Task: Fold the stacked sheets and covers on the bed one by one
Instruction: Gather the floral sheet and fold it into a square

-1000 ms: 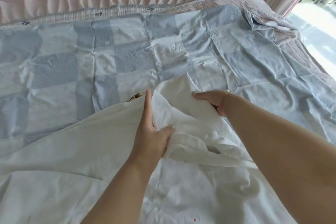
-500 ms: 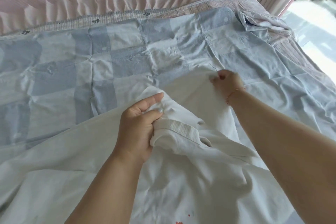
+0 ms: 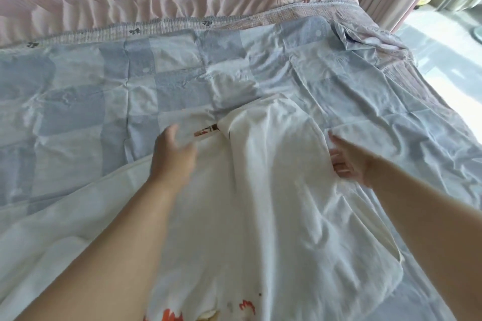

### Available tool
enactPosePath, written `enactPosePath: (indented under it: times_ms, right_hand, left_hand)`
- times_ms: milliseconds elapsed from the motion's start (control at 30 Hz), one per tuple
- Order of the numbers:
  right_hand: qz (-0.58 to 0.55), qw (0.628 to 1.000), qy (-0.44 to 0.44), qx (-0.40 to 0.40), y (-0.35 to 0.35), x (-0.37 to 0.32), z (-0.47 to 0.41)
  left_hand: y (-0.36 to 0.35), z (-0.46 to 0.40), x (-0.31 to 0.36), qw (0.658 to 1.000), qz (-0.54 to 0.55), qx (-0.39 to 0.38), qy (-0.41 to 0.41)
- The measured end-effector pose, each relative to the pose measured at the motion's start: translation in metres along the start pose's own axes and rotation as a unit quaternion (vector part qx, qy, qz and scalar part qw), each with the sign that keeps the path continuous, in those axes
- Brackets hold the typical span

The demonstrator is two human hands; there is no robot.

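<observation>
White sheet (image 3: 273, 190), its far end rounded and turned back, lies spread over the blue checked cover (image 3: 117, 101) in the near middle of the bed, a printed side peeping out at the near edge and at a small gap by the far fold. Flattening looks to be the step in hand: it would go best with both palms sweeping outward from the centre ridge, squaring the edges before any fold is made. Left hand (image 3: 173, 155) hovers low over the sheet's left edge, fingers loose and slightly spread, holding nothing. Right hand (image 3: 349, 164) meets the sheet's right edge, fingers extended; whether it pinches the cloth cannot be told. Pink ruffled bedding (image 3: 156, 5) lies beyond.
</observation>
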State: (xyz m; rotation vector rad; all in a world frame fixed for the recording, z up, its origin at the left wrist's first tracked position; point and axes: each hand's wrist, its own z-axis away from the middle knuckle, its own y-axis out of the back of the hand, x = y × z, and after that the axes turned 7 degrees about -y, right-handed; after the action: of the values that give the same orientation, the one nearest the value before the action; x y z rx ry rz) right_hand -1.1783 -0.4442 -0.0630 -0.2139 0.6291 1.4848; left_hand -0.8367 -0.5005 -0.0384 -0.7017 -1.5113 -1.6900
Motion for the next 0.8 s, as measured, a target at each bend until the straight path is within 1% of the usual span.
enactPosePath:
  times_ms: [33, 67, 133, 167, 267, 367, 467, 533, 633, 667, 733, 800]
  right_hand:
    - [0.033, 0.999, 0.004, 0.002, -0.002, 0.01, -0.003]
    - [0.067, 0.998, 0.015, -0.003, -0.005, 0.018, -0.004]
    - [0.131, 0.991, 0.028, -0.008, -0.013, 0.028, -0.001]
    - [0.158, 0.987, 0.035, 0.003, -0.016, 0.031, 0.0]
    - [0.183, 0.98, 0.052, 0.053, -0.021, 0.038, -0.001]
    - [0.206, 0.97, 0.078, 0.106, -0.027, 0.044, 0.003]
    - [0.237, 0.951, 0.11, 0.164, -0.024, 0.049, 0.006]
    - [0.267, 0.939, 0.104, 0.191, -0.013, 0.051, 0.008]
    - [0.314, 0.914, 0.074, 0.244, 0.013, 0.061, 0.009]
    - [0.331, 0.904, 0.06, 0.262, 0.019, 0.065, 0.009]
    - [0.363, 0.884, 0.034, 0.292, 0.022, 0.072, 0.008]
    - [0.396, 0.858, 0.021, 0.326, 0.014, 0.074, 0.006]
  left_hand:
    - [0.012, 0.004, -0.034, 0.995, -0.097, -0.014, -0.003]
    - [0.027, 0.009, -0.066, 0.98, -0.194, -0.048, 0.014]
    - [0.058, 0.018, -0.119, 0.927, -0.356, -0.098, 0.068]
    - [0.073, 0.021, -0.136, 0.906, -0.4, -0.103, 0.089]
    - [0.106, 0.026, -0.155, 0.884, -0.451, -0.083, 0.095]
    - [0.116, 0.02, -0.163, 0.86, -0.495, -0.114, 0.044]
    - [0.117, 0.008, -0.17, 0.868, -0.485, -0.106, -0.003]
    - [0.112, 0.001, -0.17, 0.864, -0.492, -0.101, -0.038]
    - [0.114, -0.005, -0.171, 0.839, -0.52, -0.101, -0.124]
    - [0.122, -0.009, -0.177, 0.831, -0.533, -0.087, -0.132]
    - [0.138, -0.024, -0.19, 0.831, -0.541, -0.079, -0.102]
    - [0.151, -0.041, -0.205, 0.842, -0.532, -0.065, -0.056]
